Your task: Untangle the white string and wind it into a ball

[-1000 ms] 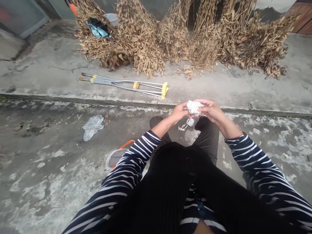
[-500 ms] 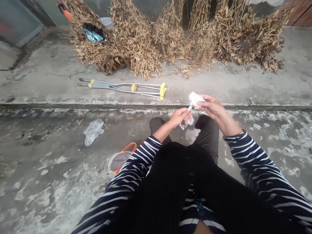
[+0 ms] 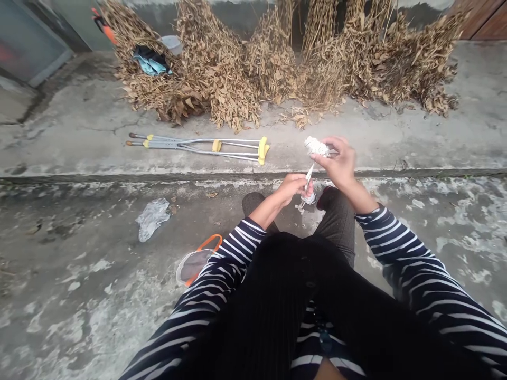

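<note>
now: white bundle (image 3: 315, 146) between right fingers (image 3: 336, 143); strand (image 3: 310, 173) in left fingers (image 3: 299, 182).

No readable text, label, brand, number or sign anywhere in view.

Matt bundle (image 3: 316, 146), smooth metal crutches (image 3: 216, 145)

Head-worn view, forward and down
</note>
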{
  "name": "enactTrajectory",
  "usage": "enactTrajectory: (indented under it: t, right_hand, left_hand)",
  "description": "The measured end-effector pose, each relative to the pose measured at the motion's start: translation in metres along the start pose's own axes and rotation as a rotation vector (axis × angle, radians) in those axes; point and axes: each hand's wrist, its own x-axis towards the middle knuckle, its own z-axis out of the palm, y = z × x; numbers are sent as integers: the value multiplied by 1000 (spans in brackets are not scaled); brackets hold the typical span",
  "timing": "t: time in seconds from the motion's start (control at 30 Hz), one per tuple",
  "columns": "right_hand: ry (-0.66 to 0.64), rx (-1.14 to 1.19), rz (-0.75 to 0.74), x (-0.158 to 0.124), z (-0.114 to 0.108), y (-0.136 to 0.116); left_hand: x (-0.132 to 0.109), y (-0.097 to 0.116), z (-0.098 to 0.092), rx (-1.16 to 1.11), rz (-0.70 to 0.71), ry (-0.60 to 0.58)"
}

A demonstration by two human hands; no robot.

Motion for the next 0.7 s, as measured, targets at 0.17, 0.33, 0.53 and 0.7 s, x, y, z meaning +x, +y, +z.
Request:
enactTrajectory:
  t: [0.17,0.33,0.53,0.7]
  right_hand:
    - [-62,-120,-91,-5,-5,21]
    - [-29,120,23,-7,1,-3]
    - [-148,432,180,-7,-1,-36]
    - [-244,527,323,-7,-4,-56]
  left_hand:
    - [-13,4,-20,-3,-158,-258]
    - [-4,-8,-31,-7,-303,-293]
    - [15,-10,-31,215,-330,-345]
    - [42,-6,-26,450,-223,-184]
